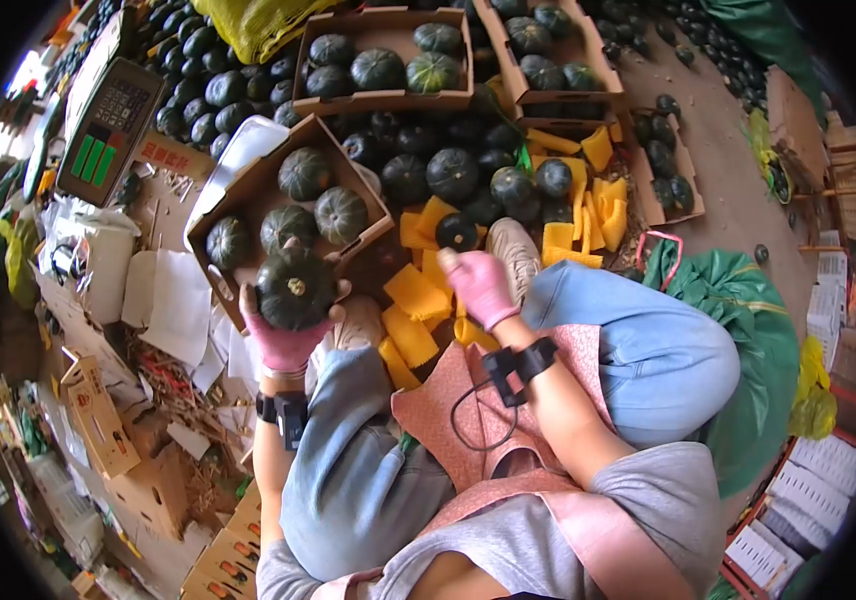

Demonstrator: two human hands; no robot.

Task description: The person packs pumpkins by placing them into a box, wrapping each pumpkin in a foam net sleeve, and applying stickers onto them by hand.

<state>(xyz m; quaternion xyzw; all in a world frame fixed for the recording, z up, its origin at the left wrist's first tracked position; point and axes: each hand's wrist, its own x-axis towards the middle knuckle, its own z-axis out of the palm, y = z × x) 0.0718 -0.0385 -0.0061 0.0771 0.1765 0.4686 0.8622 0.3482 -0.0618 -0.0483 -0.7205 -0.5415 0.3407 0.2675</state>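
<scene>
My left hand point(288, 335), in a pink glove, holds a dark green squash point(295, 288) from below, fingers spread round its sides. That squash is at the near edge of an open cardboard box point(368, 232) with several green squashes in it. My right hand point(480, 288), also in a pink glove, is above the yellow foam sleeves point(418, 293), close to a small dark squash point(456, 232). The fingers of this hand look curled; whether anything is between them is too small to tell.
A scale with a green display point(95, 160) stands at the upper left. Two more boxes of squash, one of them a carton point(385, 101), lie beyond the loose squashes point(452, 174). A green sack point(748, 350) is beside my right knee.
</scene>
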